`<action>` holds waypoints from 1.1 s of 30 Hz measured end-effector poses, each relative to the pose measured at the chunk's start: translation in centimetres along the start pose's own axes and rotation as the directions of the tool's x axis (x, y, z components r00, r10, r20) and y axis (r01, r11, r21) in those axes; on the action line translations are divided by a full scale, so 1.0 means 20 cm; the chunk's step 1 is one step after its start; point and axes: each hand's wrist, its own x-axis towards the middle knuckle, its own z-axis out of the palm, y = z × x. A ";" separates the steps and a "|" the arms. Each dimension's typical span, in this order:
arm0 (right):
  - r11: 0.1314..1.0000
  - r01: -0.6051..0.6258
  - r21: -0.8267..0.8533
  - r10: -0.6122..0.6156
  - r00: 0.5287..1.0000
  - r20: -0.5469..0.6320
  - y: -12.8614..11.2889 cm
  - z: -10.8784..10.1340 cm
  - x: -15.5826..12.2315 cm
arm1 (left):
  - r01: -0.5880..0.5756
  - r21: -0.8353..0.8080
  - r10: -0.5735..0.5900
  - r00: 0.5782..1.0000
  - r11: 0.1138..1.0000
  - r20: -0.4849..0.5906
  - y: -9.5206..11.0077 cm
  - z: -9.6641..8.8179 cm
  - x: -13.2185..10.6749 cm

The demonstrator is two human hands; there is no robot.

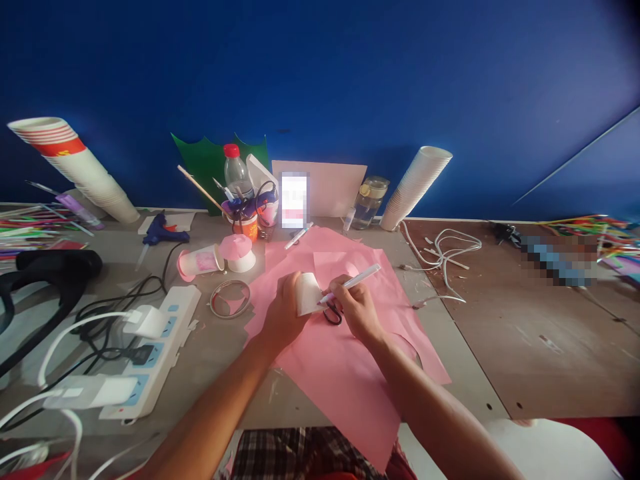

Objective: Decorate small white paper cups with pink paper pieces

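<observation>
Desk (210, 390) before a blue wall (320, 80): what is held above it?

A white paper cup (307, 295) is gripped in the left hand (283, 313), fingers (294, 283) curled closed around it; a white marker (353, 281) is pinched by the right hand (357, 312), its tip at the cup.

What is done, and what is left?

Pink paper (345, 380) has been cut, with scissors (333, 315) lying on it; two pink-trimmed cups (200, 262) stand beyond. The held cup appears bare, though its far side is hidden.

Pink paper (345, 393); dark plaid clothing (285, 457)
</observation>
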 end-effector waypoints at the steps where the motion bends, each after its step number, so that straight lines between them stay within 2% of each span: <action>1: 1.000 0.003 -0.003 -0.003 1.000 0.001 0.00 0.00 0.00 | -0.002 0.001 0.002 1.000 1.000 -0.005 0.00 0.00 0.00; 20: 0.998 -0.005 -0.059 0.008 0.999 0.043 0.00 -0.01 0.01 | -0.007 0.021 0.008 0.999 1.000 -0.032 0.00 0.01 0.00; 26: 0.995 -0.077 0.060 0.077 0.997 -0.008 0.01 -0.02 0.02 | 0.005 0.021 -0.004 0.999 1.000 -0.038 0.00 0.01 0.00; 33: 0.989 -0.121 0.085 0.125 0.991 -0.051 -0.01 0.00 0.02 | 0.001 0.035 0.000 0.999 0.999 -0.032 -0.01 0.01 0.01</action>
